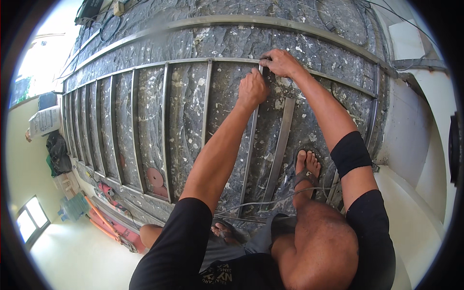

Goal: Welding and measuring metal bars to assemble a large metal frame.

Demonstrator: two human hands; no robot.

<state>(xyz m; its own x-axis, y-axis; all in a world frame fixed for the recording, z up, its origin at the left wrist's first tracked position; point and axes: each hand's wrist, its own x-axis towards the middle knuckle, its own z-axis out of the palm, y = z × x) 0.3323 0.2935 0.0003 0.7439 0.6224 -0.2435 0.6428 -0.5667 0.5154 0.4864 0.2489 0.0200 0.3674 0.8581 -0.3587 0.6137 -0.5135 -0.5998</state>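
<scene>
A metal frame of slim square bars lies on the paint-spattered dark floor, with many crossbars between two long rails. My left hand (253, 89) is closed around the upper end of one crossbar (252, 140), just below the far rail (232, 60). Right beside it, my right hand (281, 63) pinches the far rail where that crossbar meets it, thumb and fingers bent over the joint. The fingertips partly hide the contact. A loose flat metal bar (280, 150) lies to the right of the held crossbar, apart from both hands.
A thicker metal beam (232, 19) runs beyond the frame. A reddish disc (154, 177) lies between crossbars. A red power tool (106, 190) and a long orange-handled tool (102, 220) are at the left. A grey cable (270, 200) crosses near my sandalled foot (308, 164).
</scene>
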